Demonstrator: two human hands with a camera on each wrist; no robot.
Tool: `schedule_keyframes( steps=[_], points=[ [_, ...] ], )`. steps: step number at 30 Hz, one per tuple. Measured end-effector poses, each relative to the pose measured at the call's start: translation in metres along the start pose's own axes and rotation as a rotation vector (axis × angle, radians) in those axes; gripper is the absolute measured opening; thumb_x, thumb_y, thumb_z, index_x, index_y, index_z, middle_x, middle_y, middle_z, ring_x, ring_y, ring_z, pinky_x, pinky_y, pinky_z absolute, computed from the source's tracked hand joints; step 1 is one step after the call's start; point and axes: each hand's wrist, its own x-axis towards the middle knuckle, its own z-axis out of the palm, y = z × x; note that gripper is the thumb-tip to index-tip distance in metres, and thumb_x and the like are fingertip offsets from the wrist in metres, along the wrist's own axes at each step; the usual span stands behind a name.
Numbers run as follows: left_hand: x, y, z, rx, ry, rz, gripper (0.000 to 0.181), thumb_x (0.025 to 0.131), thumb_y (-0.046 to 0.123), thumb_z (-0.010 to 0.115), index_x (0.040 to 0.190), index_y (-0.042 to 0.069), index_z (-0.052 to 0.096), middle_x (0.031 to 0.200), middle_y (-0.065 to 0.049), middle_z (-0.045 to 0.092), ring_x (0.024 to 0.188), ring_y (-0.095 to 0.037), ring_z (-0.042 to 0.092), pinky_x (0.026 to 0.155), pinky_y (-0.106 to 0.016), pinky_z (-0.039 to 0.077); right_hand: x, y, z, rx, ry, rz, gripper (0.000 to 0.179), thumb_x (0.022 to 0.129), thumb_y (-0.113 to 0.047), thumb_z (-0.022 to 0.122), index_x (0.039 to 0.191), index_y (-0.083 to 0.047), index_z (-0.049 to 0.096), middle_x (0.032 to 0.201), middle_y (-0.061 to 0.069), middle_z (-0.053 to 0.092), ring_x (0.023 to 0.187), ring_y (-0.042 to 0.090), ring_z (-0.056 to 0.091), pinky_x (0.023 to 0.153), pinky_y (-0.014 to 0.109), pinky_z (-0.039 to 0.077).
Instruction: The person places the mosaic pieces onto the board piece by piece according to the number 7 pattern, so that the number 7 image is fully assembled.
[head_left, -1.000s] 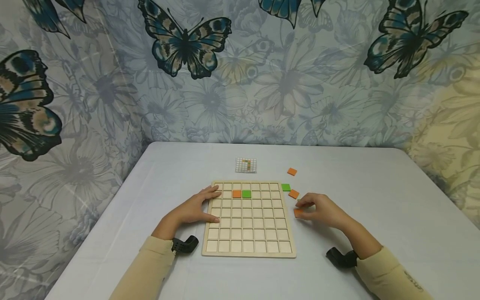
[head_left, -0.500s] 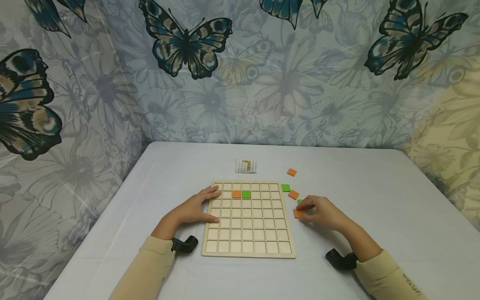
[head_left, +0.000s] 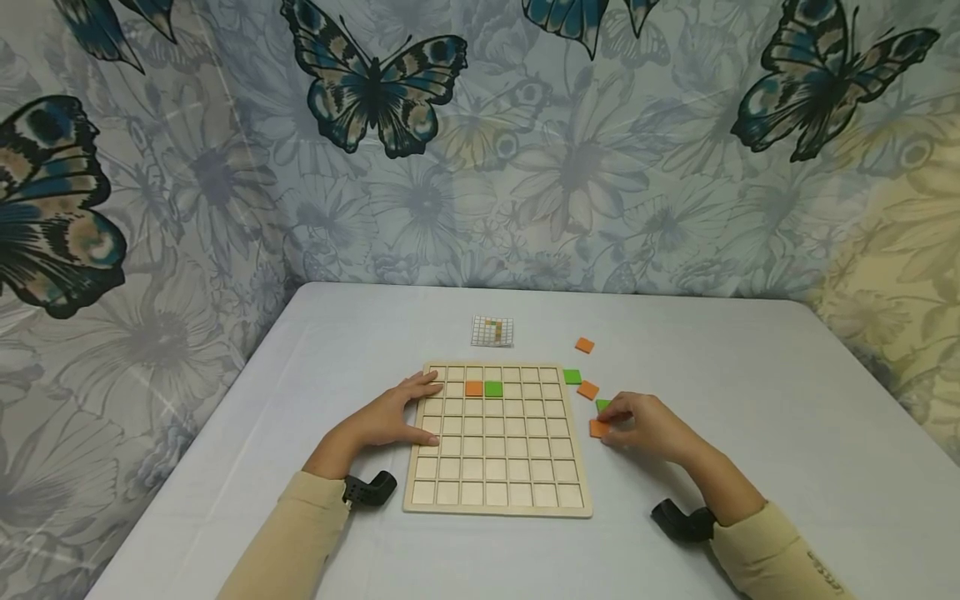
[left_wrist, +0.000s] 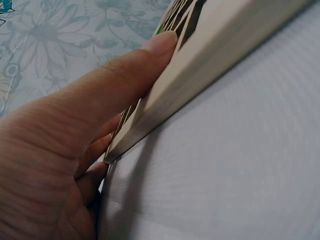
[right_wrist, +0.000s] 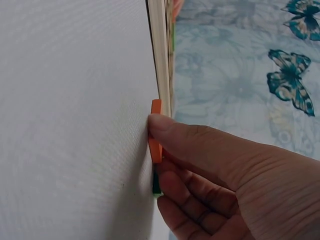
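My left hand (head_left: 384, 417) rests on the left edge of a pale wooden grid board (head_left: 498, 510), fingers spread; its thumb (left_wrist: 162, 44) lies over the rim in the left wrist view. Beside the board's right edge, my right hand (head_left: 647, 425) pinches an orange square tile (head_left: 597, 428) between thumb and fingers. The right wrist view shows that orange tile (right_wrist: 156, 150) edge-on. Just beyond it a green tile (head_left: 602, 405) is partly covered by the fingers. On the board, an orange tile (head_left: 474, 388) and a green tile (head_left: 493, 389) sit side by side in the second row.
Beyond the board lies a small card (head_left: 492, 331) printed with a coloured grid. To the right are a green tile (head_left: 572, 377) at the board's corner, an orange tile (head_left: 588, 390) and a farther orange tile (head_left: 584, 345). A patterned cloth (head_left: 577, 183) hangs behind the white table (head_left: 735, 358).
My right hand has shifted slightly right and toward me, uncovering more of the orange tile at its fingertips and the green tile beyond. The left hand stays put.
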Motion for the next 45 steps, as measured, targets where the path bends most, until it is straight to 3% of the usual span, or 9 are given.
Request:
schedule_keyframes(
  steps=[8, 16, 35, 45],
  points=[
    [-0.001, -0.001, 0.0, 0.015, 0.004, -0.004, 0.086, 0.069, 0.039, 0.081, 0.141, 0.014, 0.042, 0.156, -0.002, 0.021, 0.145, -0.031, 0.01, 0.113, -0.057, 0.017, 0.002, 0.004, 0.001, 0.014, 0.049, -0.065, 0.02, 0.069, -0.011, 0.08, 0.085, -0.004, 0.07, 0.082, 0.0, 0.065, 0.078, 0.013, 0.058, 0.07, 0.028, 0.051],
    [0.0, -0.002, -0.001, 0.01, 0.006, -0.009, 0.086, 0.069, 0.04, 0.081, 0.142, 0.016, 0.042, 0.156, -0.002, 0.02, 0.145, -0.032, 0.008, 0.113, -0.058, 0.015, 0.004, -0.005, -0.004, -0.011, 0.003, 0.005, 0.019, 0.071, -0.011, 0.08, 0.085, -0.005, 0.068, 0.085, 0.001, 0.066, 0.081, 0.014, 0.058, 0.071, 0.028, 0.051],
    [0.001, -0.004, 0.001, 0.014, -0.002, -0.017, 0.086, 0.069, 0.041, 0.08, 0.142, 0.017, 0.041, 0.156, 0.001, 0.02, 0.145, -0.03, 0.008, 0.114, -0.057, 0.016, 0.021, -0.018, -0.006, 0.062, 0.004, -0.034, 0.019, 0.074, -0.007, 0.074, 0.092, -0.001, 0.069, 0.09, 0.006, 0.069, 0.082, 0.017, 0.062, 0.071, 0.029, 0.053],
    [0.001, -0.004, 0.002, -0.009, 0.002, -0.015, 0.086, 0.069, 0.04, 0.081, 0.141, 0.016, 0.042, 0.156, 0.001, 0.02, 0.146, -0.029, 0.008, 0.114, -0.056, 0.015, 0.034, -0.029, -0.006, 0.043, -0.014, -0.047, 0.019, 0.077, -0.009, 0.072, 0.093, -0.001, 0.069, 0.091, 0.007, 0.068, 0.085, 0.02, 0.061, 0.072, 0.032, 0.052]
  ],
)
